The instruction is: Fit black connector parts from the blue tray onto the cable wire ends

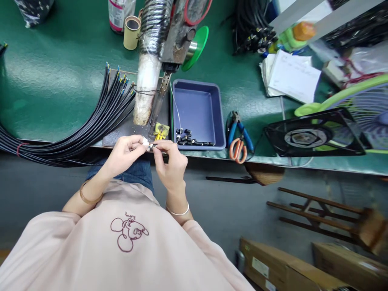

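Note:
My left hand (pixel 129 153) and my right hand (pixel 171 161) meet at the table's front edge, both closed in a pinch. Between their fingertips is a small dark and metal connector (pixel 151 146), mostly hidden. The right fingers grip it; what the left fingers pinch is too small to make out. Something white (pixel 146 142) covers a left fingertip. Just beyond the hands, a soldering iron (pixel 160 99) hangs in a stand, tip down, beside a yellow clip (pixel 161 131). Several black connectors (pixel 194 139) lie in the blue tray (pixel 222 117) on the right.
A bundle of black cables (pixel 75 137) with stripped ends spreads at left. Beside the iron is a wrapped duct (pixel 148 68); a green solder spool (pixel 200 48) stands behind. Right of the tray lie cutters (pixel 242 131), orange-handled scissors (pixel 238 150) and a black fan (pixel 315 135).

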Tool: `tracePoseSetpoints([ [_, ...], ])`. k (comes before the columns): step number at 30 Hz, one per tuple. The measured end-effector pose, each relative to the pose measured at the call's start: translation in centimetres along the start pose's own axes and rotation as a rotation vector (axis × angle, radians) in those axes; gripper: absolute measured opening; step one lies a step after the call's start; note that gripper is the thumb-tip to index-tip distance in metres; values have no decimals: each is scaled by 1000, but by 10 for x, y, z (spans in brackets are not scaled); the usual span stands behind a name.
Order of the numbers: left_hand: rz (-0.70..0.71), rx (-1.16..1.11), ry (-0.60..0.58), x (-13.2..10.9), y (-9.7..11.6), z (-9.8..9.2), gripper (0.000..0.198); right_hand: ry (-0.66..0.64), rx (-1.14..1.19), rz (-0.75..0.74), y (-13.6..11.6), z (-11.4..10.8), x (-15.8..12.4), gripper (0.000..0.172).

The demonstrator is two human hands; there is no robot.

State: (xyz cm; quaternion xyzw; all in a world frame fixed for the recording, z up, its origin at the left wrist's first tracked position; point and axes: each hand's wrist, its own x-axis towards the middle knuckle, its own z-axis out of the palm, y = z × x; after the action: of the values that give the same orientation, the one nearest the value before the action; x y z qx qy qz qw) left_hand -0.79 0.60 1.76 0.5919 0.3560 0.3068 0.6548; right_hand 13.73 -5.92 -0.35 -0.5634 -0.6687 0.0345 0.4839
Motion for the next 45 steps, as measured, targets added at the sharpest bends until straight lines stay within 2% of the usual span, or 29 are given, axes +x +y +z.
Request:
tracePoseSetpoints([
  [2, 14, 32, 11, -4, 0, 1, 23, 24, 25, 32, 1, -2, 0, 9],
  [4, 59, 91, 59, -9, 0, 3, 18, 46, 124, 154, 1, -4, 2, 8],
  [7, 153, 161, 113, -14, -1, 5, 14, -26, 377, 356, 1, -5, 6, 13],
  [9, 177, 158, 120, -16, -2, 4, 17, -53, 445, 403, 0, -4, 7, 15],
  [11, 166, 131, 142, -16, -2, 3, 20, 50, 358, 371, -1, -4, 7, 15],
  [14, 136, 94, 159, -14, -4, 0, 23, 292, 207, 263, -4, -6, 3, 14],
  [17, 119, 58, 146, -11, -6, -2, 27, 382, 216, 207, -5, -8, -2, 9],
  [19, 113, 42, 146, -9, -7, -3, 30, 355, 208, 218, -4, -8, -3, 6],
  [22, 96, 31, 147, -6, -9, -3, 32, 238, 154, 240, -1, -4, -4, 4],
  [26, 70, 30, 138, -1, -10, -4, 30, 137, 93, 155, 5, 5, -2, 8],
  [33, 83, 30, 153, 8, -8, -6, 37, 145, 88, 130, 8, 14, 5, 14],
  [45, 86, 48, 161, 9, -4, -9, 36, 139, 88, 88, 0, 9, 12, 15],
])
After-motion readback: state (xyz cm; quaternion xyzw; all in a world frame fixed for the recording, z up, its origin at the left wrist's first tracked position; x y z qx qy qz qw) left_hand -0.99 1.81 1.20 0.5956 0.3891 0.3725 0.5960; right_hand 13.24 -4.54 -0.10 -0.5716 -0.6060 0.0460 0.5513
